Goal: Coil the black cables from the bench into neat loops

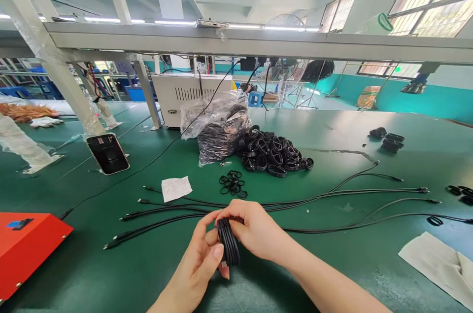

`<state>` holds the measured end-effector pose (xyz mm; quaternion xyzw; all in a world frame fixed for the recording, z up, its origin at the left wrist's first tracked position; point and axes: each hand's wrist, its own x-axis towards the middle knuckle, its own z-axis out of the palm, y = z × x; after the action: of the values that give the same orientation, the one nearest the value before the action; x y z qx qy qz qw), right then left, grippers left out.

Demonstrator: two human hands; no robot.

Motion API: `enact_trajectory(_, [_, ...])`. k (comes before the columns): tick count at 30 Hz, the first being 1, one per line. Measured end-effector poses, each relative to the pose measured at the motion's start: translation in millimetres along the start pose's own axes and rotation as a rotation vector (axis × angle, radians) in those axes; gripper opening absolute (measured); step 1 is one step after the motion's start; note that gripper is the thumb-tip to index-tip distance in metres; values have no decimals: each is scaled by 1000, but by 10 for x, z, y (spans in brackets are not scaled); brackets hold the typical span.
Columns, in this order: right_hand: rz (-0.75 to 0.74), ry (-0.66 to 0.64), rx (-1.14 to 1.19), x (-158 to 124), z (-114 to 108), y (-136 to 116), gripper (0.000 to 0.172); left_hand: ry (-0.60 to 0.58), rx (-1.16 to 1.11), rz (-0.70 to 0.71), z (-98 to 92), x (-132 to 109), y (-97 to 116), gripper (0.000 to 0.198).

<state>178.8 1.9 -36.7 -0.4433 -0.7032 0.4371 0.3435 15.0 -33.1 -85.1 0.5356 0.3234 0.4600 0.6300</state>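
Just above the green workbench, the left hand and right hand clasp a small black cable coil between their fingers. Several loose cables lie uncoiled behind it, while a heap of bound coils sits farther back.

The person's own body is showing only around six o'clock in the head view: a left hand and a right hand, both bare and slender, with long, narrow fingers. A short, neatly trimmed thumbnail is catching the light on the left hand. The left forearm and right forearm are showing nothing worn and are tapering smoothly toward the wrists.
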Motion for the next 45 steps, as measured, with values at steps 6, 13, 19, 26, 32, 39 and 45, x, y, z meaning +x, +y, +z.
enact_trajectory(6, [-22,153,-139,29,-2,63,32,129,144,-83,3,20,87,26])
enact_trajectory(13, [28,180,-175,76,-24,175,33,78,161,-68,-106,95,98,23])
enact_trajectory(19, [48,147,-115,75,23,146,32,78,54,-96,-97,87,69,30])
enact_trajectory(26, [-3,172,-207,43,80,113,33,93,-104,-179,-73,72,93,20])
enact_trajectory(32, [-46,236,-420,34,22,78,31,113,-58,-211,-136,105,138,20])
enact_trajectory(39, [-169,270,-545,-11,60,38,32,119,50,-113,-156,133,112,23])
enact_trajectory(45, [-275,290,-583,-8,80,67,30,135,-47,-105,-92,109,139,62])
